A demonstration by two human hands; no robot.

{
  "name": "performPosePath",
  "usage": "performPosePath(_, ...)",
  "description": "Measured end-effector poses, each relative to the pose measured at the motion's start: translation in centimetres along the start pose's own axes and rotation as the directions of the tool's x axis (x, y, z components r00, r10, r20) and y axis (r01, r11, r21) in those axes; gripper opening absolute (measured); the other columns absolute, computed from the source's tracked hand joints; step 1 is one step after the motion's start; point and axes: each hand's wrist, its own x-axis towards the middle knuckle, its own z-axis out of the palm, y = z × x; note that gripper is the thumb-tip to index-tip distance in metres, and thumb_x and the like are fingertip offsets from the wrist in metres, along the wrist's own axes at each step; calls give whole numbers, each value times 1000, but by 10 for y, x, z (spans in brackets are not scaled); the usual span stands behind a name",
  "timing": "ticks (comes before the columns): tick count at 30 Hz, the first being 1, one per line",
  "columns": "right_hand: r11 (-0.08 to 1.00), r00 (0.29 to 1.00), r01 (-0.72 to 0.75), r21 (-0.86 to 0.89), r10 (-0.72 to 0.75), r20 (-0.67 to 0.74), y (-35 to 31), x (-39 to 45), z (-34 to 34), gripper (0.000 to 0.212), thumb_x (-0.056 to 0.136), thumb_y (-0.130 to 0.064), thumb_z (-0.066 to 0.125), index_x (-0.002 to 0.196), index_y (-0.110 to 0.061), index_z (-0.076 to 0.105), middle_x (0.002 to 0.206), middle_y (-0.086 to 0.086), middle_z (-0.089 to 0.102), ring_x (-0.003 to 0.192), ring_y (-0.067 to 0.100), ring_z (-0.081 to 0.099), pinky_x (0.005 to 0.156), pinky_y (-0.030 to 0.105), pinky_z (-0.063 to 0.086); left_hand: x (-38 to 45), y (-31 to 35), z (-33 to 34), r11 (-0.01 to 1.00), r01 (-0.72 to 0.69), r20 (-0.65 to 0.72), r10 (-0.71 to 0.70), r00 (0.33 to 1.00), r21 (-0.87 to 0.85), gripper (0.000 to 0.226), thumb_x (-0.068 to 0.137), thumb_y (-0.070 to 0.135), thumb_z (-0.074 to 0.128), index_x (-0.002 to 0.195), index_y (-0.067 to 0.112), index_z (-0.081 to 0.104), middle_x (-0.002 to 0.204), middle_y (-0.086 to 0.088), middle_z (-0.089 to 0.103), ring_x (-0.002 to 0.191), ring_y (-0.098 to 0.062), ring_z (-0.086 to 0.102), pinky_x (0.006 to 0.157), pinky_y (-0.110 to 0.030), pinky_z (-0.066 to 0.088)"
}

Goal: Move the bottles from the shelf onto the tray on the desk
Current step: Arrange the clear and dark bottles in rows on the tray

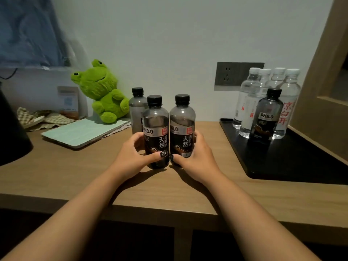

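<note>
Two dark bottles with black caps stand side by side at the middle of the wooden desk (75,176). My left hand (131,157) grips the left bottle (156,129) low on its label. My right hand (195,157) grips the right bottle (182,127) the same way. A third dark bottle (137,108) stands just behind them, untouched. The black tray (282,162) lies on the desk at the right. On its far end stand a fourth dark bottle (266,117) and several clear water bottles (250,98) with white caps.
A green plush frog (101,91) leans on the wall left of the bottles, with a pale green tablet case (82,131) in front of it. A dark object (11,132) sits at the far left. A wooden panel (320,91) rises right of the tray.
</note>
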Motion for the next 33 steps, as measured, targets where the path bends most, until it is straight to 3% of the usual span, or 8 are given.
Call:
performPosePath(5, 1000, 1000, 12, -3, -12, 9, 5, -11, -19, 99, 73, -33, 81, 150, -28, 19, 151, -5, 32, 134, 11, 34, 101, 27, 33, -10, 6, 6, 999, -37, 15, 37, 999, -12, 78, 56, 44, 88, 125, 27, 53, 120, 8, 63, 116, -10, 57, 102, -39, 45)
performPosePath(8, 997, 1000, -2, 74, 3, -6, 3, -11, -18, 93, 72, -30, 82, 147, -25, 26, 142, -5, 44, 121, 5, 42, 87, 13, 37, -14, 10, 9, 999, -49, 19, 49, 999, -8, 86, 54, 51, 83, 130, 25, 51, 124, 6, 61, 117, -11, 56, 100, -37, 45)
performPosePath(12, 995, 994, 93, 34, -90, -69, 2, -14, -23, 83, 73, -27, 82, 142, -29, 34, 118, -20, 51, 95, -12, 45, 64, 0, 38, -16, 14, 13, 999, -50, -20, 49, 999, -1, 72, 65, 33, 83, 128, 23, 51, 121, 7, 61, 113, -11, 56, 92, -28, 44)
performPosePath(15, 981, 971, 194, 4, -191, -142, 2, -17, -36, 72, 74, -24, 80, 134, -30, 41, 107, -28, 50, 96, -21, 48, 73, 2, 43, -14, 20, 25, 998, -63, -51, 63, 997, 9, 64, 69, 25, 82, 124, 24, 50, 115, 13, 58, 109, -6, 54, 88, -21, 42)
performPosePath(17, 974, 950, 226, -18, -224, -217, 7, -20, -55, 71, 72, -28, 80, 132, -29, 42, 111, -24, 52, 105, -14, 50, 81, 10, 47, -10, 30, 45, 997, -77, -54, 78, 996, 14, 60, 72, 22, 80, 124, 25, 48, 109, 19, 53, 103, 1, 50, 82, -13, 37)
performPosePath(20, 969, 920, 235, -79, -248, -304, 24, -26, -94, 72, 70, -30, 80, 132, -21, 45, 120, -14, 55, 112, -5, 52, 90, 13, 47, 2, 46, 82, 997, -81, -9, 81, 997, 2, 68, 76, 24, 78, 134, 23, 43, 113, 18, 47, 108, -2, 45, 82, -15, 35)
performPosePath(28, 980, 908, -36, -197, -51, -416, 69, -29, -198, 71, 74, -19, 80, 135, -22, 44, 121, -14, 51, 117, 5, 46, 96, 25, 40, 34, 65, 138, 992, -96, 176, 109, 978, -82, 58, 78, 27, 76, 121, 33, 36, 101, 24, 46, 99, -2, 46, 68, -10, 35)
performPosePath(33, 959, 886, -257, -122, 183, -426, 106, 0, -248, 74, 75, -17, 80, 138, -16, 42, 136, 4, 53, 127, 23, 48, 102, 37, 40, 52, 71, 158, 991, -111, 187, 124, 975, -78, 59, 79, 27, 75, 123, 31, 36, 101, 24, 47, 91, 3, 47, 68, -10, 34)
